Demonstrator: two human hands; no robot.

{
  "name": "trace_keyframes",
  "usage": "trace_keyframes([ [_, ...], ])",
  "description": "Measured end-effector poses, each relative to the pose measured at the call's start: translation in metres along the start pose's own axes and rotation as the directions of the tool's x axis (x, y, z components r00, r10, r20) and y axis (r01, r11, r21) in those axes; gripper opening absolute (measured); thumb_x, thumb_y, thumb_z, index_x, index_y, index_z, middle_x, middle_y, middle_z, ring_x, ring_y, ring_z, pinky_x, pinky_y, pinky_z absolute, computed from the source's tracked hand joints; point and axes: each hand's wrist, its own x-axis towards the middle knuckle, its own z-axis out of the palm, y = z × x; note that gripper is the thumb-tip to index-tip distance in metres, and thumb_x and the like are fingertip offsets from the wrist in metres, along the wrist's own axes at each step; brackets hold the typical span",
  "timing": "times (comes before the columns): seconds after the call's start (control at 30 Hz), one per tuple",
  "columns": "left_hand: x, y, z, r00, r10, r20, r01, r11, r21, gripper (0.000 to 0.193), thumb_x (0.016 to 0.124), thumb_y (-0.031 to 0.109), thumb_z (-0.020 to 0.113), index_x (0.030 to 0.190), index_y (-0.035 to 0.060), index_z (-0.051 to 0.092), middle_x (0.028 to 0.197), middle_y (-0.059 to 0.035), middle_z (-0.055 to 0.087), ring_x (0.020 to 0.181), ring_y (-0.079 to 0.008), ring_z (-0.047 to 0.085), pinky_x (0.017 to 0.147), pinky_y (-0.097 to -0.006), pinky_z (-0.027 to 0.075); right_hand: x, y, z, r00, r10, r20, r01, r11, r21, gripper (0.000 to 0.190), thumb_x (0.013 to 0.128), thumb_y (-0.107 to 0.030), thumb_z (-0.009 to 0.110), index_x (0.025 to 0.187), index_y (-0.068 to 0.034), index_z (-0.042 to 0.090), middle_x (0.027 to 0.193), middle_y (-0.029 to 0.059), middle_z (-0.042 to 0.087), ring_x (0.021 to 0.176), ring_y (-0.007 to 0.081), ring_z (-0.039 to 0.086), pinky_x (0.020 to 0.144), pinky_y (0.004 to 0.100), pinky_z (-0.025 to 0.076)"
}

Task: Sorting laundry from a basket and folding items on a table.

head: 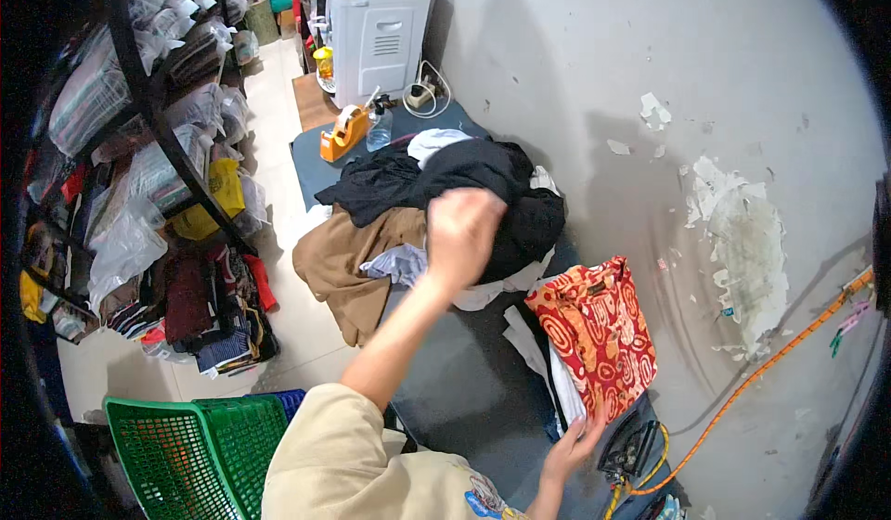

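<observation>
My left hand (465,236), blurred, is over a heap of black garments (480,165) on the grey-covered table (445,367). Its fingers are bent downward, and their tips do not show clearly. Low on the right, my right hand (574,447) touches the lower edge of a folded red and orange patterned garment (595,332), fingers apart. That garment lies on a stack with white and dark folded cloth (567,388) beneath it. Brown cloth (355,262) and a pale blue-grey piece (395,264) spread from the heap's left side. Just right of my right hand sits a clothes iron (630,450).
An orange cord (759,374) runs from beside the iron along the wall. At the table's far end are an orange tape dispenser (344,132), a spray bottle (379,127) and a water dispenser (376,40). A green plastic basket (237,443) and shelves of bagged clothes (188,109) stand left.
</observation>
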Motion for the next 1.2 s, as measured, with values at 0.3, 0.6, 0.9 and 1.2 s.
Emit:
trace_keyframes([
  [0.3, -0.175, 0.164, -0.095, 0.564, 0.545, 0.62, -0.081, 0.784, -0.616, 0.032, 0.077, 0.017, 0.06, 0.107, 0.0074, 0.058, 0.1, -0.0064, 0.056, 0.087, -0.0221, 0.057, 0.067, -0.0357, 0.047, 0.038, -0.026, 0.006, 0.715, 0.367, 0.596, -0.699, 0.342, 0.628, 0.049, 0.089, -0.035, 0.056, 0.125, -0.002, 0.048, 0.12, 0.009, 0.054, 0.105, 0.0218, 0.053, 0.092, 0.0361, 0.042],
  [0.6, -0.209, 0.135, -0.164, 0.73, -0.221, 0.646, 0.47, 0.849, -0.241, 0.016, 0.079, 0.019, 0.066, 0.075, 0.0034, 0.065, 0.07, -0.0116, 0.061, 0.061, -0.0271, 0.059, 0.055, -0.0337, 0.047, -0.079, -0.004, 0.003, 0.784, 0.338, 0.52, -0.496, 0.845, 0.2, 0.032, 0.085, -0.014, 0.063, 0.11, 0.005, 0.058, 0.105, 0.0078, 0.062, 0.091, 0.0173, 0.058, 0.08, 0.0303, 0.046],
  [0.9, -0.24, 0.087, -0.146, -0.125, -0.515, 0.848, 0.898, -0.422, -0.124, 0.058, 0.086, 0.047, 0.055, 0.126, 0.0051, 0.049, 0.12, -0.0104, 0.056, 0.11, -0.0234, 0.052, 0.094, -0.037, 0.04, -0.102, -0.038, -0.149, 0.914, 0.024, 0.404, -0.194, 0.902, 0.387, 0.025, 0.081, -0.013, 0.068, 0.101, 0.002, 0.061, 0.096, 0.0069, 0.064, 0.084, 0.0161, 0.06, 0.077, 0.031, 0.047],
  [1.2, -0.269, 0.098, -0.115, -0.263, -0.502, 0.824, 0.844, -0.533, -0.055, 0.048, 0.088, 0.039, 0.054, 0.115, -0.0003, 0.055, 0.11, -0.0136, 0.062, 0.101, -0.0289, 0.058, 0.091, -0.0419, 0.044, -0.152, 0.077, -0.262, 0.709, 0.674, -0.206, -0.363, 0.6, 0.713, 0.056, 0.084, -0.032, 0.066, 0.119, 0.008, 0.047, 0.119, 0.0161, 0.054, 0.103, 0.0227, 0.054, 0.091, 0.0339, 0.044],
])
